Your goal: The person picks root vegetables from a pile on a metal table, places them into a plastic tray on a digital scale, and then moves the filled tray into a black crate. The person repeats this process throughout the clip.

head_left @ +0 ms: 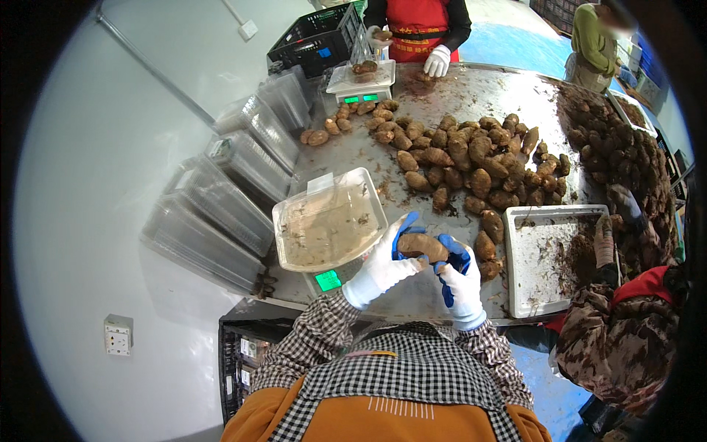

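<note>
Between my two gloved hands, over the near part of the metal table, is a brown taro root (423, 247). My left hand (387, 258), in a white and blue glove, grips its left end. At its right end, the fingers of my right hand (459, 276) are closed around it. Just left of my hands, a white tray (277, 221) with bits of dirt in it rests on a scale with a green display (328, 280). A large heap of taro roots (471, 155) lies beyond my hands, with a few strung along on the right.
A white crate (518, 265) stands to my right, beside a co-worker's gloved hands (605, 243) and a dark pile of dirty roots (626, 155). Stacked clear plastic boxes (213, 199) line the wall. Across the table, another person in a red apron (418, 29) works near a second scale (361, 82).
</note>
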Demonstrator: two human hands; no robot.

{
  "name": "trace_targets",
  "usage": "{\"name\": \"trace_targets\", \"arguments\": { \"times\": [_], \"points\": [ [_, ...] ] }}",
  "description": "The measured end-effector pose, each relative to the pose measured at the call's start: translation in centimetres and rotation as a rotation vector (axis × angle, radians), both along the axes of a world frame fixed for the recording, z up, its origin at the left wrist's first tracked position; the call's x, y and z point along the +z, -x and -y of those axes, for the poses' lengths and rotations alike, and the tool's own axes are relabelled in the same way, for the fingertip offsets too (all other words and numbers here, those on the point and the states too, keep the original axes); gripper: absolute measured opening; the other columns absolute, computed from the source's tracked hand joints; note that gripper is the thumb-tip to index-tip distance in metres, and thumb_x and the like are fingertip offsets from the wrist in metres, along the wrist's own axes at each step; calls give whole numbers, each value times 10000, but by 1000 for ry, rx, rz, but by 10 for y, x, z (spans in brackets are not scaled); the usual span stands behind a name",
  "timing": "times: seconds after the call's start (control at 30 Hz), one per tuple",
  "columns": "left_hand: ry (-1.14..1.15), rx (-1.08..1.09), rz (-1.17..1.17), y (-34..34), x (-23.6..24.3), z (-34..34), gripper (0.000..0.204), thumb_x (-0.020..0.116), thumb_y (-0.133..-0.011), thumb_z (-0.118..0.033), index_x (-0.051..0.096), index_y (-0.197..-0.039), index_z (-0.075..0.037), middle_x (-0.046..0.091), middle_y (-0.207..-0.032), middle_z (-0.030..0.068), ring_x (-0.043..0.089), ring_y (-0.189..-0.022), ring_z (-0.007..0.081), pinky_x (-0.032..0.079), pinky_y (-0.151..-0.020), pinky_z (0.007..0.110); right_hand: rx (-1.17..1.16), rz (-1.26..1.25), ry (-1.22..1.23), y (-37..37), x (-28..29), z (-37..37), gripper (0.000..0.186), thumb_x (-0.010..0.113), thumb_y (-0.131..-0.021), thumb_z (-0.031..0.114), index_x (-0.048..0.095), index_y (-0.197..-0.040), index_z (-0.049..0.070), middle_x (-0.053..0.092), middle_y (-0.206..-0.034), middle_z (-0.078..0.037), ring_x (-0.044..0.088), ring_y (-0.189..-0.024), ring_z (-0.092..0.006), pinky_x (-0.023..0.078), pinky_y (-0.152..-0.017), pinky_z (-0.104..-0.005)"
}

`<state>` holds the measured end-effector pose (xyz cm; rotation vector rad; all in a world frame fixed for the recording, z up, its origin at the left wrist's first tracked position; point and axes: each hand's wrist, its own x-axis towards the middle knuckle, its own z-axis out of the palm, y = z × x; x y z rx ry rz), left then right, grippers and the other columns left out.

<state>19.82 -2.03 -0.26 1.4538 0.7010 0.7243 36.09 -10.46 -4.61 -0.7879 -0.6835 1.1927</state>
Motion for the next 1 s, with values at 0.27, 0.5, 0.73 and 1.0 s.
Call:
{"name": "trace_targets", "arguments": {
  "times": [0.27,0.5,0.73,1.0],
  "points": [
    [-167,-15,-77,20,15,2,719,766,-751,-4,446,-1394,-45,564,-1300,92,545,-1221,223,440,-1057,342,71,-123,23,9,9,-7,484,623,-922,109,466,-1368,4,546,-1300,-105,554,-1111,-171,481,-930,-303],
    [-826,694,-594,87,23,-38,531,779,-726,-24,557,-1208,-25,608,-1158,122,585,-1106,256,483,-953,367,146,415,514,-20,-14,23,279,601,-946,175,640,-1153,-8,685,-970,-95,652,-841,-152,536,-738,-284],
    [-697,559,-1033,144,-32,-71,318,743,-774,-149,594,-1028,-31,602,-1068,194,594,-999,361,486,-853,429,-371,1344,808,-93,-54,50,563,636,-898,386,519,-1234,-50,646,-1089,-253,652,-976,-362,520,-825,-421],
    [-874,474,-523,44,19,-19,304,651,-849,-95,609,-1142,-26,598,-1187,149,584,-1095,315,467,-948,422,-363,1058,868,-91,-116,9,819,754,-791,419,419,-1340,-89,552,-1271,-264,583,-1127,-344,478,-956,-403]
  ]
}}
